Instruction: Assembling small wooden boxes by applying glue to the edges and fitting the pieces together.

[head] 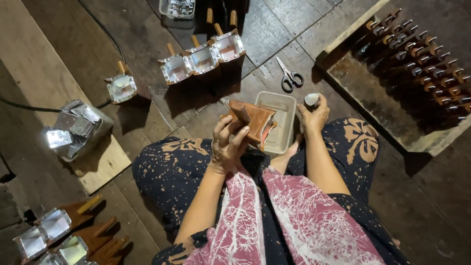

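Risk notes: left hand (226, 145) clamped on brown wooden mould (252, 123), held tilted over lap beside pale plastic tray (289, 105). Right hand (313, 115) closed round small white lump (311, 99), hands apart. One-handed grip could slip; mould might drop onto tray. Scissors (290, 76) lie near knee.

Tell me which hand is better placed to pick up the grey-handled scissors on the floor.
Probably the right hand: it is nearer the grey-handled scissors, though it holds a small white object. The left hand grips the brown wooden piece.
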